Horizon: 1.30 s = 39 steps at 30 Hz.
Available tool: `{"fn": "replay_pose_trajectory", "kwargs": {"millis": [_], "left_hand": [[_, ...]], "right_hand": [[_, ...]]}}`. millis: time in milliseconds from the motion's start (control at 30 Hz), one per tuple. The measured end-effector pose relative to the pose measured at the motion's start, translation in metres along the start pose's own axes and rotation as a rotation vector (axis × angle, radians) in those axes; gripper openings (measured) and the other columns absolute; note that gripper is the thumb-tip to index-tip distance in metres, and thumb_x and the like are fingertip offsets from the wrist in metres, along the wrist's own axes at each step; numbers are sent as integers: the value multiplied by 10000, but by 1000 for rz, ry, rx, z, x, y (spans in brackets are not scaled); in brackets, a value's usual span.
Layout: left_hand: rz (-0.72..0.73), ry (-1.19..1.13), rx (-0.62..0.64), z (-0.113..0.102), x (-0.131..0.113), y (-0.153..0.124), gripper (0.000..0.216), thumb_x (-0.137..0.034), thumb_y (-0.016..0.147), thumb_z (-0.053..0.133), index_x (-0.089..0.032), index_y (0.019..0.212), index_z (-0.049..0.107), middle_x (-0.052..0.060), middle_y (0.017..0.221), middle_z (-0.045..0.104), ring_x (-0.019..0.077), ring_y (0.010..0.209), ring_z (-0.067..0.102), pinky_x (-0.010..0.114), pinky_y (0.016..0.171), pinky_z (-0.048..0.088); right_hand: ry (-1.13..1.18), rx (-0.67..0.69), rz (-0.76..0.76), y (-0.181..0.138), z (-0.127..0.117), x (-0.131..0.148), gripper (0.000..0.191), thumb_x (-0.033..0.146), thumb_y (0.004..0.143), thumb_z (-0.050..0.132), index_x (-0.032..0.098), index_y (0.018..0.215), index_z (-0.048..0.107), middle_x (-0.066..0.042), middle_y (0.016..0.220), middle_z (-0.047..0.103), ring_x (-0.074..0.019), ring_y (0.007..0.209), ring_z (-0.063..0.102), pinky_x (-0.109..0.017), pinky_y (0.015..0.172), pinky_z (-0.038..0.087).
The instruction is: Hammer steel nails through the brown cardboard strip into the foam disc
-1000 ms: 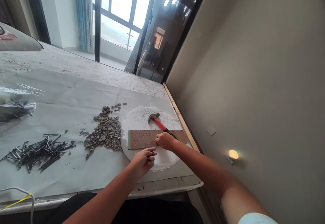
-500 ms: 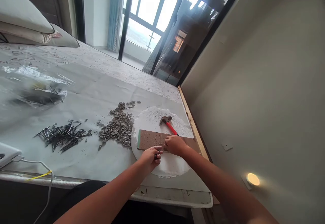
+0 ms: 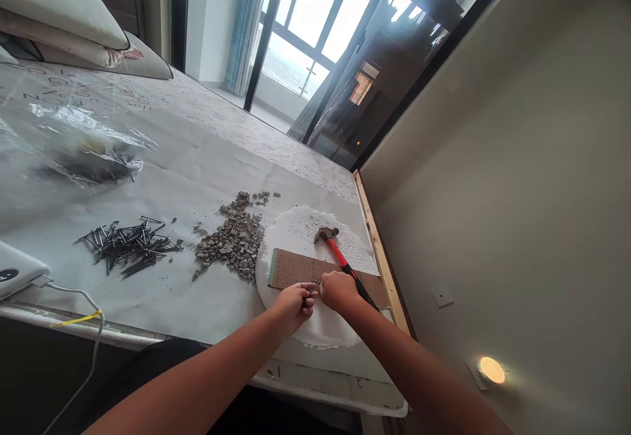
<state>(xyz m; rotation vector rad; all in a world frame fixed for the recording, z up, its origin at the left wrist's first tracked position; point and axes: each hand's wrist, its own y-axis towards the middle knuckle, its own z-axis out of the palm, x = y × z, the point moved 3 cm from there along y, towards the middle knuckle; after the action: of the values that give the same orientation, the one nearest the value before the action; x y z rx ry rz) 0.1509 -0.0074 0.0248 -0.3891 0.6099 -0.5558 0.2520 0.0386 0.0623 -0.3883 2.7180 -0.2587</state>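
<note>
1. You are in a bright room beside a bed, with a tall window beyond it and a plain wall to the right. A pale sheet covers part of the lettered mattress, probably to keep grit off it.
2. On the sheet, near the wall side, lies a rough-edged white disc, perhaps there as a firm base.
3. Across the disc rests a brown perforated board with a green left end. It lies flat, rows of holes facing up, just beyond your hands.
4. Your left hand is at the board's near edge, fingers curled round something small and dark, possibly nails; it is too small to be sure.
5. Your right hand is just beside it, closed, knuckles up, by the same edge. Its fingertips are hidden, so whether they pinch anything cannot be told.
6. A red-and-black hammer has its head on the disc and its handle slanting over the board behind your right hand, seemingly parked within easy reach.
7. Left of the disc is a heap of grey rubble; further left, a loose pile of nails, spread apart from the stones, likely for easy picking.
</note>
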Motion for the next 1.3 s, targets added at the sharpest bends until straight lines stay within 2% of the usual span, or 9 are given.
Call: {"fn": "replay_pose_trajectory", "kwargs": {"millis": [233, 433, 633, 767, 933, 1100, 1300], "left_hand": [[9, -8, -6, 1, 0, 1, 270, 81, 632, 392, -109, 788, 503, 8, 616, 506, 17, 397, 341, 137, 369, 205], [-2, 7, -28, 0, 0, 0, 274, 67, 657, 386, -112, 836, 492, 13, 628, 512, 23, 400, 352, 144, 372, 224], [-16, 15, -28, 3, -3, -1, 284, 77, 666, 374, -107, 858, 474, 11, 633, 504, 14, 390, 345, 131, 359, 225], [-20, 6, -43, 3, -2, 1, 306, 92, 665, 363, -110, 872, 466, 21, 658, 523, 8, 389, 343, 124, 358, 236], [5, -17, -5, 0, 0, 7, 293, 71, 679, 410, -104, 898, 496, 37, 687, 543, 6, 395, 365, 125, 355, 249], [-9, -17, -24, 1, 0, 7, 322, 78, 674, 408, -93, 934, 491, 39, 693, 544, 3, 386, 357, 126, 348, 243], [-10, 7, -49, 6, -5, 0, 330, 88, 671, 369, -86, 929, 480, 43, 700, 538, 1, 392, 345, 128, 358, 262]], "right_hand": [[-8, 51, -33, 8, 0, -1, 290, 260, 800, 423, 140, 889, 672, -157, 888, 680, -235, 832, 642, -272, 621, 443], [-49, 63, -206, 8, -13, -7, 266, 303, 776, 467, 152, 862, 669, -123, 879, 684, -216, 819, 627, -252, 621, 419], [-85, 82, -359, 7, -24, -12, 249, 231, 776, 451, 138, 874, 660, -131, 868, 685, -225, 808, 623, -273, 649, 401], [-57, 96, -328, 10, -19, -14, 276, 253, 809, 415, 133, 829, 663, -134, 853, 683, -219, 772, 620, -269, 600, 382], [24, 111, -250, 13, -10, -19, 361, 282, 875, 321, 132, 811, 643, -110, 816, 669, -159, 683, 587, -239, 532, 335], [131, 108, -300, 15, -5, -29, 307, 307, 886, 342, 153, 826, 601, -29, 796, 636, -89, 642, 504, -188, 513, 299], [167, 119, -351, 20, -7, -34, 274, 283, 869, 378, 150, 763, 593, -6, 737, 602, -75, 578, 421, -192, 497, 259]]}}
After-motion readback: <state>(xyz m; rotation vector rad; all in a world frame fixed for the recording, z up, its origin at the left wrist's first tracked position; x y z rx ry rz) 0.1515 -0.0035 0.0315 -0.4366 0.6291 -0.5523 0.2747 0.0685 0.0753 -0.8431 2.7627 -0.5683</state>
